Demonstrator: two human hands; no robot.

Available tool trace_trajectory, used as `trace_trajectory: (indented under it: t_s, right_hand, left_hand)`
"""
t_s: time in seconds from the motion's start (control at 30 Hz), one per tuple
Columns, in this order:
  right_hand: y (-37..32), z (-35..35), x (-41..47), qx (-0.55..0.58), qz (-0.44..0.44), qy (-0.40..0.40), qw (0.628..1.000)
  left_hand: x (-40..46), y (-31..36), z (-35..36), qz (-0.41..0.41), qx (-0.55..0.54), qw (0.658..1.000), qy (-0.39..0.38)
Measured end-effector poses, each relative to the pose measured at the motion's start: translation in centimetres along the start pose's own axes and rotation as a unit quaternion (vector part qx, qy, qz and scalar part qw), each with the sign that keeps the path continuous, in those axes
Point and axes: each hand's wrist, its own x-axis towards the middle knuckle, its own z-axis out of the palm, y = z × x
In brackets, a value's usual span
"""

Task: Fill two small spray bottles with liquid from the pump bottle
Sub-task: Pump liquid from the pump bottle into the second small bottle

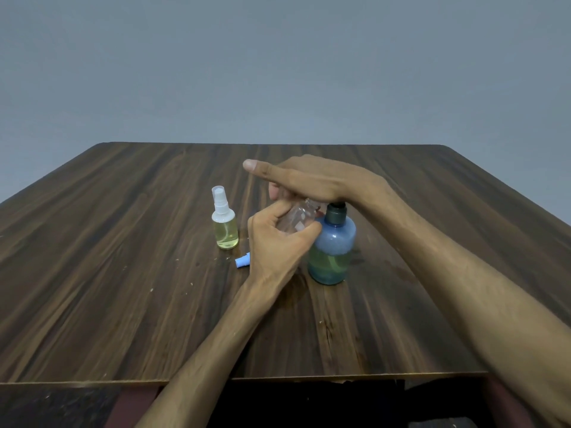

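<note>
A plain grey wall stands behind a dark wood-grain counter (123,273), which carries everything near its middle. Toward the left of that group stands a small spray bottle (224,222), upright, its white sprayer and clear cap on, holding pale yellow liquid to roughly half its height; this one looks finished. Just beside it, toward the near edge, a blue sprayer head (242,260) lies loose on the wood, presumably belonging to the second bottle.

The blue pump bottle (332,247) stands right of centre, with greenish liquid up to about its middle. The right hand (312,180) lies flat over the pump head, fingers stretched out, pressing rather than gripping. The left hand (278,239) is curled around a clear small spray bottle (296,220), tilted and held against the pump's outlet; whether any liquid is inside cannot be told.

So by my reading one bottle is done and the second is being filled, then needs its sprayer fitted.
</note>
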Motion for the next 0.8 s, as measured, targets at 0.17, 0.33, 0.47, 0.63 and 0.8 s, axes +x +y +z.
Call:
trace_trajectory:
  t_s: [0.17, 0.33, 0.47, 0.63, 0.8]
  right_hand:
    - [0.0, -0.4, -0.1, 0.019, 0.001, 0.021, 1.000]
    - [0.4, 0.1, -0.1, 0.026, -0.003, 0.032, 0.999]
    - [0.6, -0.7, -0.1, 0.078, -0.031, 0.124, 0.989]
    - [0.7, -1.5, 0.5, 0.028, 0.026, 0.088, 0.995]
    - [1.4, 0.2, 0.7, -0.002, 0.037, 0.124, 0.992]
  left_hand:
    - [0.1, -0.2, -0.1, 0.013, 0.007, 1.000, 0.001]
    - [0.0, -0.1, 0.3, 0.028, 0.010, 1.000, 0.009]
    - [-0.2, 0.5, 0.5, 0.045, 0.004, 0.999, -0.004]
    - [-0.3, 0.3, 0.7, 0.058, 0.010, 0.998, -0.002]
    - [-0.1, 0.3, 0.6, 0.046, 0.006, 0.999, -0.006]
